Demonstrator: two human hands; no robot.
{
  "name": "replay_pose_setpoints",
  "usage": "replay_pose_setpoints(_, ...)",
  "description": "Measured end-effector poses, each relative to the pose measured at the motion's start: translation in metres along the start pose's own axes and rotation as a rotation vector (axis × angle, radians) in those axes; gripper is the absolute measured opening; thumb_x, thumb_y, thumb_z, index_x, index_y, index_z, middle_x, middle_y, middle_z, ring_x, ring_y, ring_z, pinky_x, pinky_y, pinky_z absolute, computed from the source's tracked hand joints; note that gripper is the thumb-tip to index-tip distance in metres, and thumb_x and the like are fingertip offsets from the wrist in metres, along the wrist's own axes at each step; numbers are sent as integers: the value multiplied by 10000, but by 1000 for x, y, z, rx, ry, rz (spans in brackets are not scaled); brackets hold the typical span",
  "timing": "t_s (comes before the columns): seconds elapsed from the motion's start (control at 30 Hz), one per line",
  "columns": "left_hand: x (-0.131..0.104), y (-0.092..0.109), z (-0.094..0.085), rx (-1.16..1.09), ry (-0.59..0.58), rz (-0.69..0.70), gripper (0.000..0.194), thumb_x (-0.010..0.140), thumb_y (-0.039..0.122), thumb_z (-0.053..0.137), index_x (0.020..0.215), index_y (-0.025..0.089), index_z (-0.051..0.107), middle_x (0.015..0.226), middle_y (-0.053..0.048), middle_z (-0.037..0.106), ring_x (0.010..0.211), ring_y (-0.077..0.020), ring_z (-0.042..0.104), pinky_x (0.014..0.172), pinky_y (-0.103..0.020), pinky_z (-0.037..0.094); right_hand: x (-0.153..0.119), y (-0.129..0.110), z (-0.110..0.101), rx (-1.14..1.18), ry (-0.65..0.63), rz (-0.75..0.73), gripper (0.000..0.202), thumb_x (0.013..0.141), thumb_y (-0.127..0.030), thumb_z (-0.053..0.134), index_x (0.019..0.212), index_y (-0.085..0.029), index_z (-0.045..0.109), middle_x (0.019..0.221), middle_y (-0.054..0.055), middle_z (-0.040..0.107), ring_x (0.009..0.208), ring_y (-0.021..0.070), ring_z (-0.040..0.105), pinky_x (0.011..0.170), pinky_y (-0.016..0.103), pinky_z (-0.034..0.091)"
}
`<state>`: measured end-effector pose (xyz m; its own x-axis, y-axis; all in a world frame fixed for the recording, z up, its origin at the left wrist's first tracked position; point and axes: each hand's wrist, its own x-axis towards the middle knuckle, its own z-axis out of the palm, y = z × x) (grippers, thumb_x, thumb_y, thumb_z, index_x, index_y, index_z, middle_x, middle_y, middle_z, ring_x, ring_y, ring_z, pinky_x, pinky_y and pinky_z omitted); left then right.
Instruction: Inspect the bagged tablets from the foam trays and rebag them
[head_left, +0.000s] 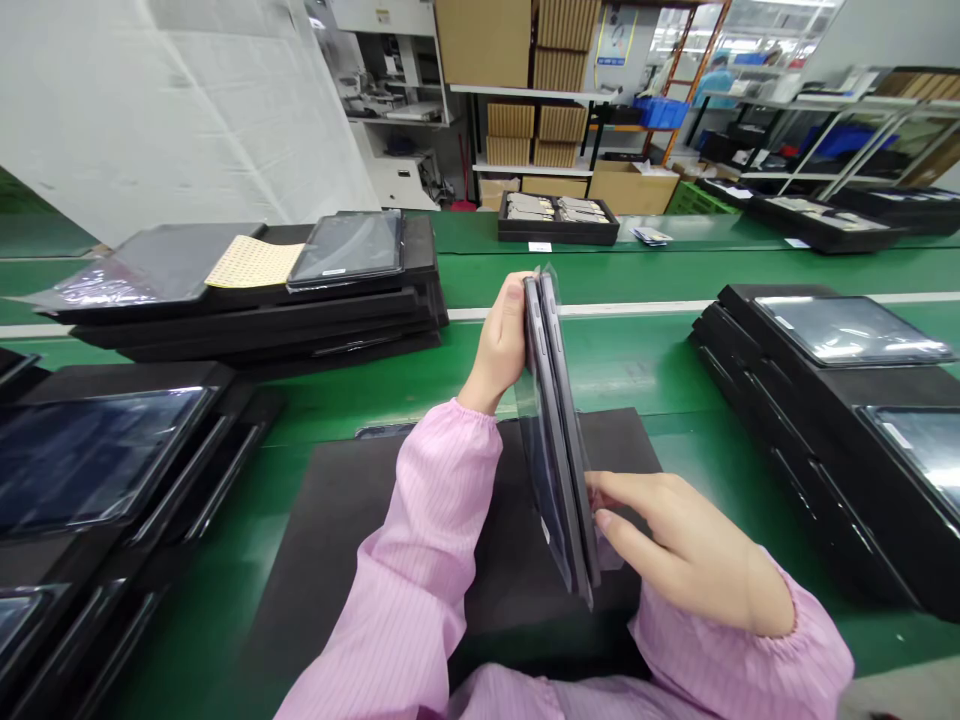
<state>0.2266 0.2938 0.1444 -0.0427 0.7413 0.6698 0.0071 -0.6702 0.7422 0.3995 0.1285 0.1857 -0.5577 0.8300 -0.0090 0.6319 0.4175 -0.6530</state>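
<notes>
Two thin dark tablets (559, 430), side by side and in clear film, stand on edge in the air above a black mat (337, 540). My left hand (501, 345) is closed round their upper end. Lower down on the right side, my right hand (682, 545) pinches the clear film at the tablets' face with thumb and fingers. The tablets' far left face is seen at a steep angle.
Black foam trays with tablets are stacked at the left (112, 450), back left (337, 310) and right (832, 420). A yellow label sheet (255, 262) lies on the back left stack. Behind the green bench (472, 270) stands a parts tray (559, 230).
</notes>
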Motion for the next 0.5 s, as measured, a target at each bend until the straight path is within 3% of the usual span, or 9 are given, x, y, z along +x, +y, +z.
replay_pose_setpoints(0.17,0,-3,0,12,-3,-2,586,930,740,254,949,237,554,869,-28,587,859,-187,604,863,-344,486,2,-3,-1,-20,18,-2,205,917,-175,390,822,-210,568,677,-15,635,582,144,578,593,258,415)
replay_pose_setpoints(0.33,-1,2,1,3,-18,7,570,940,726,261,950,237,555,818,-13,558,821,-180,585,850,-339,476,-1,-3,-5,31,-10,-4,250,898,-162,408,903,-209,654,774,8,725,661,167,672,631,271,481)
replay_pose_setpoints(0.43,-2,10,3,-2,-32,28,557,947,713,269,954,236,557,796,-6,552,792,-176,575,827,-334,474,-4,1,-1,75,57,-44,322,888,-176,454,1108,-200,689,972,53,778,866,213,742,756,314,567)
replay_pose_setpoints(0.5,-4,17,5,-22,-37,59,538,957,691,282,960,232,562,798,-7,572,778,-174,575,807,-330,475,-1,4,6,156,209,-81,423,898,-217,511,1306,-183,618,1215,99,732,1103,245,706,877,350,587)
